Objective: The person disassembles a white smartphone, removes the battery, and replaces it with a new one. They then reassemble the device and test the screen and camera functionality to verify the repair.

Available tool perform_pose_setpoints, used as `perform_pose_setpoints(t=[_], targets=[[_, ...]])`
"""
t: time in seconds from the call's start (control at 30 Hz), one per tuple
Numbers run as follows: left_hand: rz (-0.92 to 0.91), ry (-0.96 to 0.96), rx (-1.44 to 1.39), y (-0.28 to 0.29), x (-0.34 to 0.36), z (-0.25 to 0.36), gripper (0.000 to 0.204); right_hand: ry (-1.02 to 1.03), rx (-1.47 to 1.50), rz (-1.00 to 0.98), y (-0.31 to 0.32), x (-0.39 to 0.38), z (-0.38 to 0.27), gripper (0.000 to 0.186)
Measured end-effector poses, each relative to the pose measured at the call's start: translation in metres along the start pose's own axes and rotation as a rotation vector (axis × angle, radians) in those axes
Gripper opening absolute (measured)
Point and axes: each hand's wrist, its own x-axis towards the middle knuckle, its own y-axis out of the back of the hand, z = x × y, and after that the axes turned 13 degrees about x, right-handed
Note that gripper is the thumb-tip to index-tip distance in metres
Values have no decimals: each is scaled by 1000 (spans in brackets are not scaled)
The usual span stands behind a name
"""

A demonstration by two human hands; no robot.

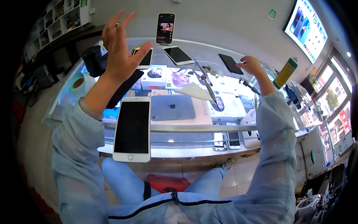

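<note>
My left hand (121,52) is raised over the left part of the glass counter, its fingers spread and nothing in them. Just beyond its thumb lies a white-framed phone (146,58), partly covered by the hand. At the right, my right hand (253,65) hovers by the edge of a black phone (230,64); its fingertips are apart, and whether they touch the phone I cannot tell. A large white phone (131,128) with a dark screen and round button is nearest me. Another white phone (178,55) lies at the back, near a phone standing upright (165,29) with its screen lit.
A soldering iron (209,89) rests mid-counter beside a white tissue (194,91). Under the glass (201,128) are boxes and a blue-grey tablet (172,107). A tape roll (78,83) and black cup (94,61) stand left; a yellow-green spray can (286,72) stands right.
</note>
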Motion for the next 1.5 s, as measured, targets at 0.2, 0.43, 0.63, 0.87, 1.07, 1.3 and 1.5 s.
perform_pose_setpoints(t=[0.2, 0.43, 0.63, 0.87, 1.07, 1.3, 1.5], targets=[[-128, 5, 63, 2, -5, -10, 65, -34, -174, -107, -44, 39, -7, 69], [-237, -59, 55, 2, -7, -4, 63, -45, -98, -133, -44, 46, -16, 70], [-284, -24, 21, 2, -7, 4, 61, -25, -51, 4, -54, 52, -9, 54], [-336, -19, 27, 1, -10, 3, 61, -346, 563, -3, -34, 59, 4, 54], [-367, -23, 19, -2, -16, -1, 62, -426, 1368, -247, -4, 35, -5, 60], [-403, -28, 27, 0, -17, -1, 64, -18, 1394, -621, 6, -18, -68, 65], [-485, -18, 5, -9, -29, 6, 67, 153, 1235, -952, -7, -69, -94, 62]])
